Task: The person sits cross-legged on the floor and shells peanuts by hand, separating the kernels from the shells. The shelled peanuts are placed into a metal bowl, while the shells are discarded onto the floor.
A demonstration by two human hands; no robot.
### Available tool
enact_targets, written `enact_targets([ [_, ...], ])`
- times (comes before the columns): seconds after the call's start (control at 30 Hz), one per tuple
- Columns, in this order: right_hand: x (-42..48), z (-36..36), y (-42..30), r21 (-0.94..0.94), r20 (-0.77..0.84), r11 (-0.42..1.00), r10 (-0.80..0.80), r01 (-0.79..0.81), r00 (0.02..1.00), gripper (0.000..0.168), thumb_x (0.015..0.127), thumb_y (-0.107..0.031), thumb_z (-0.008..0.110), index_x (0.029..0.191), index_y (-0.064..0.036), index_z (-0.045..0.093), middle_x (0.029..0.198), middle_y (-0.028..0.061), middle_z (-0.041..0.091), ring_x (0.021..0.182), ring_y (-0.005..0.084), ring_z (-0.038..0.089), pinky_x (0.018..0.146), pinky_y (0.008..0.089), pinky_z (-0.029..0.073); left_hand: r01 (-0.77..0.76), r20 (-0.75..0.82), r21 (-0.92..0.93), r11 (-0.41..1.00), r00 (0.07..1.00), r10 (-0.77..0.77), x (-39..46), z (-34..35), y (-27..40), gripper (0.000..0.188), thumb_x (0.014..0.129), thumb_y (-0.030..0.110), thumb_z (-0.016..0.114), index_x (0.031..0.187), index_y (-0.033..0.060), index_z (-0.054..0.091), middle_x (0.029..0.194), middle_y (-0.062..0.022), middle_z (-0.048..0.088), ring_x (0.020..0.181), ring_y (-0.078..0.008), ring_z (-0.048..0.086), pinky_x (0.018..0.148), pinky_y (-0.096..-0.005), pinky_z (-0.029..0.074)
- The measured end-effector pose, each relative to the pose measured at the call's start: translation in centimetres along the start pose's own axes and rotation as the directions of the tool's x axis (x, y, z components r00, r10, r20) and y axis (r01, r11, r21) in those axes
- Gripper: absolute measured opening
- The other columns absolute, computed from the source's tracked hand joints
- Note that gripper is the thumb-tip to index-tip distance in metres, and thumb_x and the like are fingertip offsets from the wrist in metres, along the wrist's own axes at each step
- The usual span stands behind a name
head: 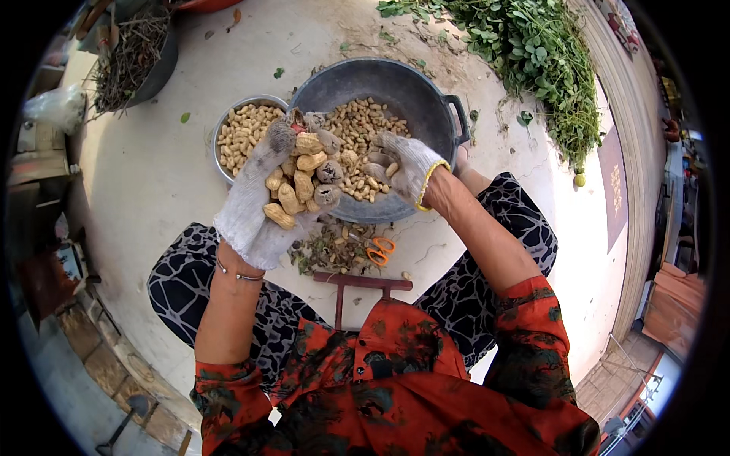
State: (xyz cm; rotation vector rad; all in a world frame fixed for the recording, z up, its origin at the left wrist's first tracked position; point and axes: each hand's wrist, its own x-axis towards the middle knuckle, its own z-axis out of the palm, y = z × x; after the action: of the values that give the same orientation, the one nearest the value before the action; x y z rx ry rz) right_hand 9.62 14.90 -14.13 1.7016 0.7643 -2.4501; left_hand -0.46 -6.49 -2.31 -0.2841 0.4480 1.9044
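My left hand (256, 188), in a worn white knit glove, is turned palm up and cupped around a heap of unshelled peanuts (291, 188). Its dirty fingers curl along the right side of the heap. In a matching glove with a yellow cuff, my right hand (402, 165) is over the large dark metal pan (388, 74); a peanut (392, 169) shows at its fingertips. More peanuts (365, 122) are spread across the pan's bottom. Left of it, partly behind my left hand, a round metal bowl (215, 142) is filled with peanuts (245, 134).
Orange-handled scissors (380, 251) lie by plant scraps (331, 251) between my legs, near a dark red wooden stool piece (365, 281). Leafy green plants (530, 51) are heaped at the upper right. A dark tub (162, 74) of dry stems (128, 62) stands upper left.
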Motion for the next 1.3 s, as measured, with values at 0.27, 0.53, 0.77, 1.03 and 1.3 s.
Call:
enact_targets([
  [0.27, 6.8, -4.1, 4.0, -0.921, 0.193, -0.371, -0.158, 0.123, 0.968, 0.051, 0.084, -0.038, 0.061, 0.123, -0.005, 0.058, 0.125, 0.0213, 0.058, 0.113, 0.038, 0.057, 0.094, 0.042, 0.047, -0.086, -0.015, 0.158, 0.984, 0.996, 0.09, -0.3, 0.2, 1.5, 0.03, 0.099, 0.032, 0.05, 0.113, 0.0059, 0.058, 0.103, -0.0109, 0.062, 0.084, -0.0235, 0.059, 0.066, -0.0347, 0.051],
  [0.53, 4.7, -5.5, 4.5, -0.927, 0.344, -0.215, -0.159, 0.308, 0.925, 0.041, 0.086, -0.024, 0.059, 0.121, -0.003, 0.059, 0.123, 0.0198, 0.06, 0.107, 0.0349, 0.061, 0.089, 0.0385, 0.05, -0.038, 0.076, -0.008, 0.999, 0.996, 0.038, -0.7, -0.9, 1.2, 0.033, 0.102, 0.032, 0.043, 0.122, 0.0082, 0.053, 0.111, -0.0103, 0.061, 0.093, -0.0244, 0.06, 0.075, -0.0405, 0.053],
  [0.77, 3.0, -3.1, 4.5, -0.865, 0.484, -0.105, 0.08, 0.49, 0.871, 0.046, 0.092, -0.016, 0.053, 0.135, -0.003, 0.048, 0.134, 0.0152, 0.054, 0.116, 0.0276, 0.059, 0.091, 0.0384, 0.051, -0.078, 0.17, 0.047, 0.996, 0.983, 0.069, -1.5, -1.4, 1.1, 0.038, 0.104, 0.032, 0.034, 0.131, 0.0096, 0.047, 0.125, -0.0105, 0.056, 0.106, -0.0246, 0.06, 0.092, -0.0471, 0.052],
  [1.03, 5.2, -6.8, 9.4, -0.823, 0.374, -0.527, -0.222, 0.212, 0.9, 0.024, 0.087, -0.027, 0.056, 0.1, -0.013, 0.07, 0.095, 0.0166, 0.068, 0.093, 0.035, 0.065, 0.081, 0.0453, 0.052, 0.03, -0.026, 0.054, 0.998, 0.999, -0.029, -0.3, -0.7, -0.3, 0.035, 0.101, 0.035, 0.039, 0.122, 0.0105, 0.054, 0.107, -0.0096, 0.062, 0.087, -0.0241, 0.06, 0.063, -0.0339, 0.045],
  [1.3, -15.1, 6.6, -3.2, -0.305, 0.55, 0.386, -0.674, 0.87, 0.492, 0.016, 0.087, -0.016, 0.069, 0.085, 0.0, 0.066, 0.07, -0.0016, 0.06, 0.067, 0.0014, 0.051, 0.059, 0.018, 0.042, 0.079, -0.079, 0.029, 0.996, 0.994, -0.076, -1.4, -0.6, -0.2, 0.033, 0.102, 0.027, 0.037, 0.124, 0.0086, 0.054, 0.115, -0.0113, 0.062, 0.097, -0.0237, 0.064, 0.085, -0.038, 0.056],
])
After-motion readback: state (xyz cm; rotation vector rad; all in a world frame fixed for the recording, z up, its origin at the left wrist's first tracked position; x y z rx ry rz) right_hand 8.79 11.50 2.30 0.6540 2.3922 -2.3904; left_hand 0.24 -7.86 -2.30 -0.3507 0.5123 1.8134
